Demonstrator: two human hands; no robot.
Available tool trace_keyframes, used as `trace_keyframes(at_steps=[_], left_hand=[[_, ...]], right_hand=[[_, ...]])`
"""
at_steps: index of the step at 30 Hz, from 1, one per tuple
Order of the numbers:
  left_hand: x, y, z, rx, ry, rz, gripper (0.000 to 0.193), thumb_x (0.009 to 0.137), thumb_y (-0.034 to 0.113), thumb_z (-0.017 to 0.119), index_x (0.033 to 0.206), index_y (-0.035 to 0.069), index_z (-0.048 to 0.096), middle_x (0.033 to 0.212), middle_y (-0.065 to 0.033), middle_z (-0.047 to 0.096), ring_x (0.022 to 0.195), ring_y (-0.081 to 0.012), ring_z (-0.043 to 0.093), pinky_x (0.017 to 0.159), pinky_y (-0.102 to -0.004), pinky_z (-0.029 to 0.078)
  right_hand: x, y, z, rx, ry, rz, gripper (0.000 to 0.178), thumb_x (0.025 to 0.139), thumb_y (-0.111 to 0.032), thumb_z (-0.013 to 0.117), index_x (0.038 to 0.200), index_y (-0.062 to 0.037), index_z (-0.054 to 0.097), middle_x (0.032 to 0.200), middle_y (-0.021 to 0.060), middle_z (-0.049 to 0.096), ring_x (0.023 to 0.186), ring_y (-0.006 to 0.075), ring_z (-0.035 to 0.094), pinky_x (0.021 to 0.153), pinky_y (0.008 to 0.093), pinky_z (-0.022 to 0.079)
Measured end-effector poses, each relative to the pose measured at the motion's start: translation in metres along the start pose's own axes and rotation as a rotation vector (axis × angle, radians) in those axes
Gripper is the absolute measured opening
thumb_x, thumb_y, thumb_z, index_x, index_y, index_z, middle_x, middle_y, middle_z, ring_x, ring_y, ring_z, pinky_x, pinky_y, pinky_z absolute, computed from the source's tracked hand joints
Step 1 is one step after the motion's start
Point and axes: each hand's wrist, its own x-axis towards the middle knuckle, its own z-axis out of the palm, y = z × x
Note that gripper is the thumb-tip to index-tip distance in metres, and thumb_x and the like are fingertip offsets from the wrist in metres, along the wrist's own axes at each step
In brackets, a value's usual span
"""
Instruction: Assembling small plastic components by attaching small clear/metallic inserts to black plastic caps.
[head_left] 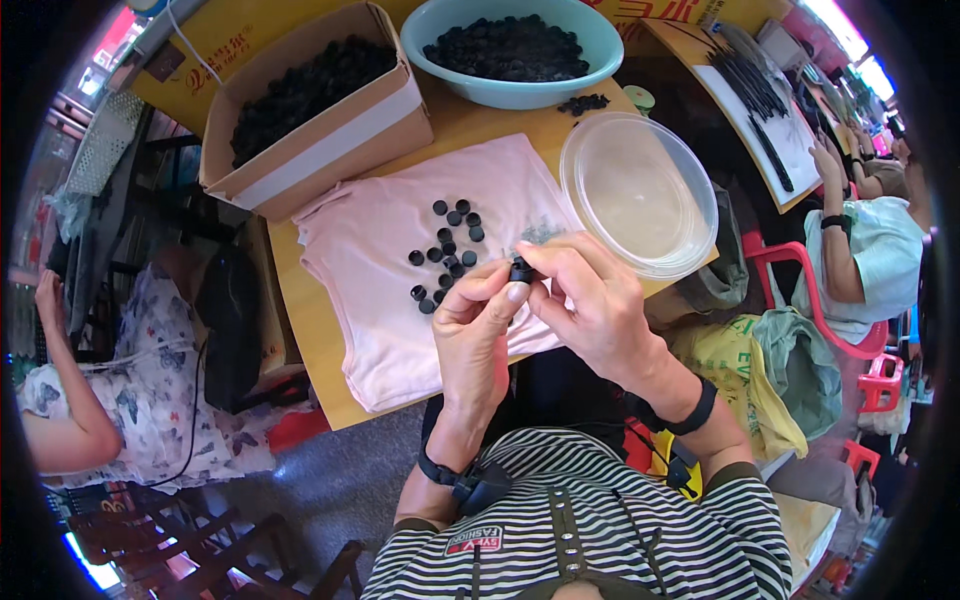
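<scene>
In front of my chest, both hands meet over a small black cylindrical cap (520,271). My left hand (473,330) is closed, with its thumb and fingers pinching the cap from the left. My right hand (597,300) pinches at its upper part from the right; whether a second small piece sits between those fingertips is hidden. Under the hands a pale pink cloth (375,335) covers part of the wooden table. Several loose black caps (446,236) lie scattered on it, left of the hands. Small clear pieces (543,231) lie on the cloth beyond my right hand.
A cardboard box (335,150) and a pale blue basin (510,96), both full of black pieces, stand at the back. A round clear plastic tub (640,195) sits at the right edge. Other people sit at left and far right, near a red chair (815,300).
</scene>
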Motion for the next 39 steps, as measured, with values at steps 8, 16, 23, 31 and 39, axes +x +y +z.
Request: trace_keyframes(at_steps=[8, 16, 23, 31, 39], left_hand=[[-0.008, -0.003, -0.002, -0.105, 0.0, -0.062, 0.017, 0.082, -0.004, 0.069, 0.098, 0.003, 0.068, 0.112, -0.0112, 0.065, 0.102, -0.0163, 0.061, 0.095, -0.0307, 0.047], [0.0, -0.003, -0.003, -0.101, -0.014, -0.038, 0.017, 0.082, -0.005, 0.068, 0.097, 0.004, 0.068, 0.11, -0.0101, 0.065, 0.102, -0.016, 0.061, 0.094, -0.0307, 0.047], [-0.003, -0.001, 0.001, -0.113, -0.039, -0.014, 0.017, 0.082, -0.005, 0.068, 0.096, 0.004, 0.068, 0.11, -0.0109, 0.065, 0.102, -0.0167, 0.061, 0.093, -0.0305, 0.048], [-0.008, -0.011, -0.006, -0.142, 0.018, -0.093, 0.014, 0.086, -0.001, 0.066, 0.1, 0.003, 0.067, 0.108, -0.0106, 0.066, 0.099, -0.0174, 0.063, 0.092, -0.0311, 0.05], [-0.011, -0.004, 0.0, -0.15, -0.061, -0.12, 0.012, 0.091, 0.005, 0.062, 0.102, 0.004, 0.065, 0.104, -0.0076, 0.067, 0.096, -0.0163, 0.064, 0.089, -0.0301, 0.051]], right_hand=[[-0.009, -0.002, 0.005, 0.024, 0.117, -0.039, 0.032, 0.068, 0.009, 0.072, 0.099, 0.0008, 0.065, 0.08, 0.0084, 0.062, 0.06, 0.0158, 0.055, 0.051, 0.0256, 0.046], [0.005, 0.002, -0.003, 0.002, -0.011, -0.045, 0.028, 0.068, 0.003, 0.071, 0.094, 0.0012, 0.062, 0.083, 0.0102, 0.062, 0.075, 0.025, 0.062, 0.065, 0.0323, 0.051], [0.0, -0.003, -0.002, -0.051, 0.005, -0.061, 0.027, 0.068, 0.002, 0.072, 0.092, 0.0006, 0.061, 0.082, 0.0104, 0.06, 0.074, 0.025, 0.061, 0.063, 0.0332, 0.051], [-0.006, 0.003, -0.001, -0.062, -0.003, -0.042, 0.026, 0.068, 0.0, 0.072, 0.091, -0.0008, 0.06, 0.078, 0.0094, 0.057, 0.071, 0.0245, 0.059, 0.061, 0.0328, 0.049], [-0.007, 0.003, -0.007, 0.015, -0.012, -0.016, 0.023, 0.067, -0.001, 0.071, 0.085, -0.003, 0.057, 0.078, 0.0086, 0.055, 0.073, 0.0249, 0.058, 0.062, 0.0341, 0.049]])
